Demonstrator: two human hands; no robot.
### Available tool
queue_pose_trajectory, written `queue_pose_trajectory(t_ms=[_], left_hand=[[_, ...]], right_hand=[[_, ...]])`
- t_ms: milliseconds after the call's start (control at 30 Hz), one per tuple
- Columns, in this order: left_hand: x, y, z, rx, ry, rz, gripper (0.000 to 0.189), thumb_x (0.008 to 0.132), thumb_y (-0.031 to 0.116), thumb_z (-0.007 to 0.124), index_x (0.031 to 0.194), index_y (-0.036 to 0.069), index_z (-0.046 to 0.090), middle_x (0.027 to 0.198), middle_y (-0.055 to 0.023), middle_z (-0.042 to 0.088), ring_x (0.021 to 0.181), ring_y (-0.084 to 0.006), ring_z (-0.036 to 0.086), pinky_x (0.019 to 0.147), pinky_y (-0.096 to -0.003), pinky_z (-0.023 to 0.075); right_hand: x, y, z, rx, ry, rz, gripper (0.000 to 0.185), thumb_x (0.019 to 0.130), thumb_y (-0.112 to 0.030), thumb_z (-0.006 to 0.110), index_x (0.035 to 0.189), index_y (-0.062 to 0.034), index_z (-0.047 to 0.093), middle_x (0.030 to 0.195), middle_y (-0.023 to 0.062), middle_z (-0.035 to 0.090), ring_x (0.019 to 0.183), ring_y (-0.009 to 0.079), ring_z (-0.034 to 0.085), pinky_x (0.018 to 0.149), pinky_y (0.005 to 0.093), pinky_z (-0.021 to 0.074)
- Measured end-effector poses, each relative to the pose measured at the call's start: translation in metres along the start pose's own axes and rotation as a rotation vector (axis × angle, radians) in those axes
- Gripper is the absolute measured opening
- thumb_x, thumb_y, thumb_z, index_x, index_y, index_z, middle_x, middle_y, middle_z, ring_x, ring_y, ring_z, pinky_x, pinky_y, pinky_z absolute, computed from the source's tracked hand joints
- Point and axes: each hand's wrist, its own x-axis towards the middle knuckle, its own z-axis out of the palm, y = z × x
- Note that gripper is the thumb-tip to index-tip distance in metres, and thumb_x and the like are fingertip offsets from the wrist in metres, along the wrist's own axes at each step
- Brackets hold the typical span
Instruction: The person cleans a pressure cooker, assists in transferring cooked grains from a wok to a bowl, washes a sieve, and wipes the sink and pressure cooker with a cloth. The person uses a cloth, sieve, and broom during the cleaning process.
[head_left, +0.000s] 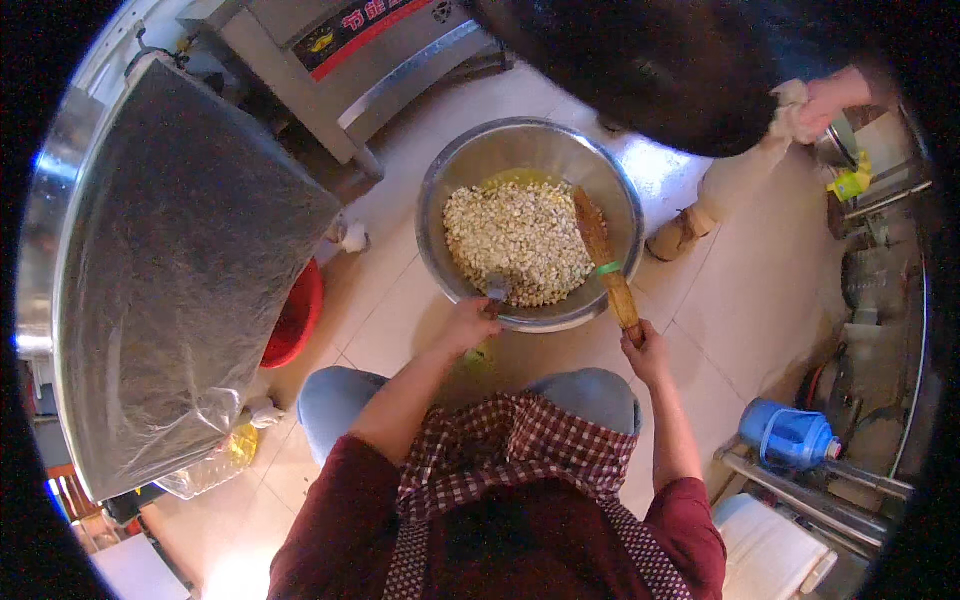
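A large stainless steel bowl stands on the floor before my knees. It holds a heap of small pale chopped pieces or kernels, with yellowish liquid along the far edge. My left hand is at the bowl's near rim, gripping the handle of a small scraper-like tool whose grey blade touches the heap. In my right hand is the end of a bamboo brush or whisk bound with a green band. Its splayed tip lies in the bowl, against the right side of the heap.
Another person's dark head, hand and shoe are beyond the bowl. A plastic-covered table flanks me on the left, above a red basin. At right, a blue water jug is near metal rails.
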Motion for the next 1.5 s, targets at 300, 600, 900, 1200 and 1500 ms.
queue_pose_trajectory(t_ms=[300, 600, 900, 1200, 1500], left_hand=[[0.093, 0.035, 0.004, 0.343, 0.173, 0.164, 0.04, 0.058, 0.025, 0.066, 0.092, 0.004, 0.06, 0.081, -0.0157, 0.062, 0.076, -0.0282, 0.06, 0.069, -0.0351, 0.0463], [0.057, -0.002, 0.003, 0.44, 0.01, 0.23, 0.04, 0.058, 0.027, 0.068, 0.094, 0.01, 0.062, 0.078, -0.0128, 0.062, 0.078, -0.0262, 0.06, 0.071, -0.0335, 0.0459], [0.052, 0.028, -0.107, 0.54, 0.64, -0.244, 0.05, 0.062, 0.044, 0.068, 0.09, 0.003, 0.062, 0.078, -0.0161, 0.063, 0.074, -0.0305, 0.06, 0.07, -0.037, 0.0461], [0.136, -0.035, -0.151, 0.359, 0.84, 0.03, 0.05, 0.061, 0.043, 0.071, 0.082, -0.002, 0.061, 0.073, -0.016, 0.062, 0.071, -0.0273, 0.061, 0.065, -0.0365, 0.0451], [0.13, -0.007, -0.162, 0.253, 0.984, -0.093, 0.039, 0.065, 0.033, 0.07, 0.075, -0.003, 0.061, 0.065, -0.0141, 0.06, 0.065, -0.0214, 0.059, 0.061, -0.0346, 0.0438]], right_hand=[[0.002, 0.021, -0.002, 0.021, 0.076, 0.028, 0.025, 0.069, -0.011, 0.061, 0.091, -0.0005, 0.054, 0.066, 0.0066, 0.05, 0.06, 0.0143, 0.048, 0.054, 0.0281, 0.04], [0.095, 0.038, -0.014, 0.077, 0.154, -0.256, 0.026, 0.07, -0.015, 0.064, 0.088, 0.0007, 0.053, 0.06, 0.0036, 0.047, 0.056, 0.0191, 0.048, 0.056, 0.0275, 0.0417], [0.196, 0.013, -0.004, 0.429, -0.142, 0.148, 0.033, 0.07, -0.017, 0.066, 0.096, -0.001, 0.056, 0.072, 0.003, 0.056, 0.06, 0.0111, 0.05, 0.053, 0.027, 0.0423], [0.191, -0.012, -0.001, 0.447, -0.109, 0.317, 0.027, 0.071, -0.016, 0.065, 0.092, 0.0, 0.057, 0.071, 0.0002, 0.054, 0.062, 0.0086, 0.049, 0.055, 0.0248, 0.0411], [0.22, -0.04, -0.018, 0.469, -0.169, 0.55, 0.03, 0.071, -0.013, 0.064, 0.097, 0.0002, 0.056, 0.074, 0.0023, 0.057, 0.062, 0.0099, 0.051, 0.052, 0.0267, 0.0433]])
